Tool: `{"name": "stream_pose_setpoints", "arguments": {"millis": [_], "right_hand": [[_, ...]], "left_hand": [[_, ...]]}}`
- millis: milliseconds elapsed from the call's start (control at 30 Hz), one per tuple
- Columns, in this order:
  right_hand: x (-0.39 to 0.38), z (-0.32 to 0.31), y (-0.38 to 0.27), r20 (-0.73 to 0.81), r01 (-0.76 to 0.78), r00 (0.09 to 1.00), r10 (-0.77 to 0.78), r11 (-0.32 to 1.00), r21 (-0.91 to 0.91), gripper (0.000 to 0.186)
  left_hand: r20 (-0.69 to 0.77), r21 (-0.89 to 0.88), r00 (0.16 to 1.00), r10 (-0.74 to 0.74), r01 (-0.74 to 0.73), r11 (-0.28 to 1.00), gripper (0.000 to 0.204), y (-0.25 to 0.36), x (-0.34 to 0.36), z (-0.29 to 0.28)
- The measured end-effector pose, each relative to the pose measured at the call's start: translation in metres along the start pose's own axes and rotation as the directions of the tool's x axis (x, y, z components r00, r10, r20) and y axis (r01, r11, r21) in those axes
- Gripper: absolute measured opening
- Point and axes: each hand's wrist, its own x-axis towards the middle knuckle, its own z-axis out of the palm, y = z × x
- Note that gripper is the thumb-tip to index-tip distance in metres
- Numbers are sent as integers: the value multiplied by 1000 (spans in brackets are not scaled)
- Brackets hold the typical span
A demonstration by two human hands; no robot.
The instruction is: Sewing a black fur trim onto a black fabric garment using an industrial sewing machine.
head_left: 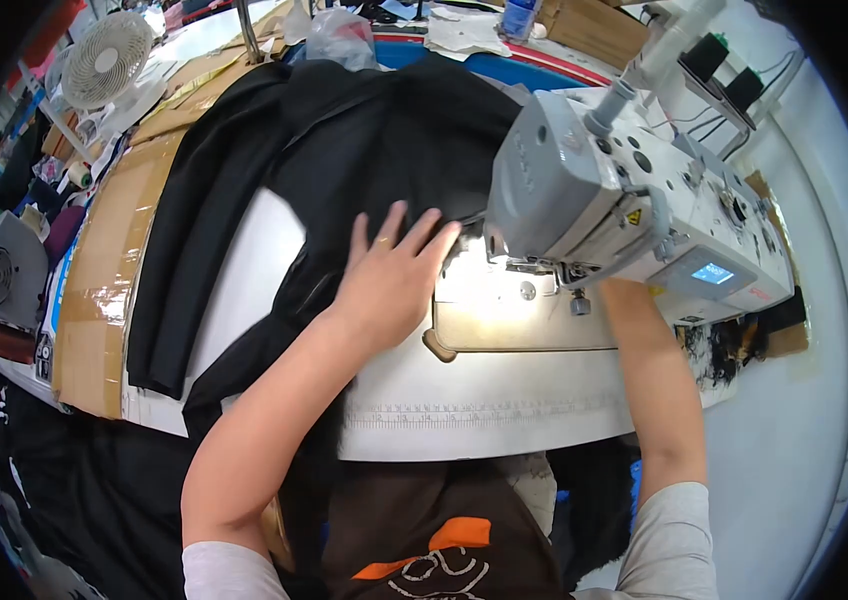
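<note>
A large black garment (pixel 384 135) spreads over the left and far part of the white sewing table (pixel 424 430), one long sleeve or leg trailing toward the near edge. My left hand (pixel 391 275) lies flat on the garment with fingers spread, just left of the needle area. Its far edge runs up to the presser foot of a white and grey sewing machine (pixel 584 180), where a lamp lights the metal plate (pixel 514 320). My right hand (pixel 622 288) reaches under the machine's arm; its fingers are hidden behind the machine.
Taped cardboard (pixel 94 290) borders the table on the left, with a fan (pixel 107 62) beyond it. A clear plastic bag (pixel 341 38) and a cardboard box (pixel 594 32) stand at the back. The machine's body and a pale wall (pixel 814 430) bound the right side.
</note>
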Motion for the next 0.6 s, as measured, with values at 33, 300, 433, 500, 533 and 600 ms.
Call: {"name": "stream_pose_setpoints", "arguments": {"millis": [33, 300, 433, 500, 533, 600], "right_hand": [[-20, 3, 1, -8, 12, 1000, -12, 1000, -5, 26], [-39, 9, -11, -67, 1, 998, -1, 1000, -13, 26], [-1, 0, -13, -124, -33, 992, 34, 999, 13, 26], [2, 6, -21, -162, -12, 987, 18, 999, 38, 27], [4, 9, -24, -179, -6, 984, 15, 999, 50, 27], [18, 4, -25, -197, -19, 980, 30, 998, 59, 28]], "left_hand": [[-27, -82, 1000, 15, -17, 996, 65, -1, 9, 4], [-189, -423, 982, -4, -78, 903, 68, 10, 18, -1], [-172, 78, 985, 5, 8, 997, 48, 21, 6, -13], [-216, 32, 976, 28, -22, 999, 44, 9, 3, -6], [-232, -38, 972, 42, -52, 998, 41, 1, 6, -3], [-247, -122, 967, 66, -98, 988, 37, -6, 16, -3]]}}
